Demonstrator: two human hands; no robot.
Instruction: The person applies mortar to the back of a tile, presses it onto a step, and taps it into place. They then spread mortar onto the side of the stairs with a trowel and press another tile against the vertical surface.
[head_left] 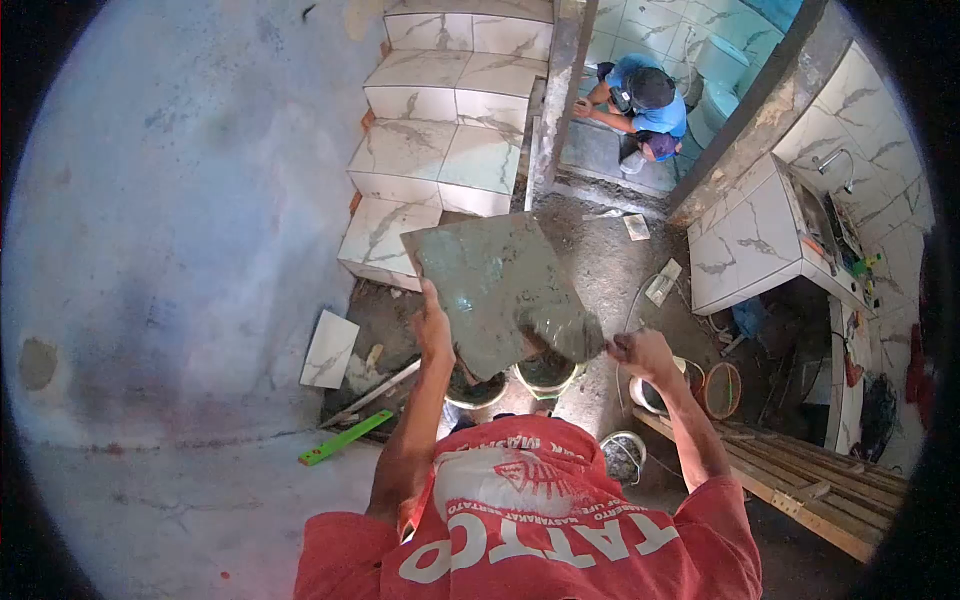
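Observation:
My left hand (pixel 433 325) grips the left edge of a large square tile (pixel 480 280), whose upturned face is coated with wet grey mortar. The tile is held up above the floor, tilted. My right hand (pixel 643 355) is closed at the end of a trowel (pixel 570 335), its blade smeared with mortar and resting against the tile's lower right part. Two buckets of mortar, one of them a bucket (pixel 547 375) just under the tile, are partly hidden.
Tiled steps (pixel 405 150) rise behind. A person (pixel 650 100) crouches in the doorway at the back. At right are a tiled counter (pixel 745 240) and wooden planks (pixel 800 490). A green level (pixel 345 438) and a loose tile (pixel 329 350) lie left; a small bucket (pixel 623 457) stands near me.

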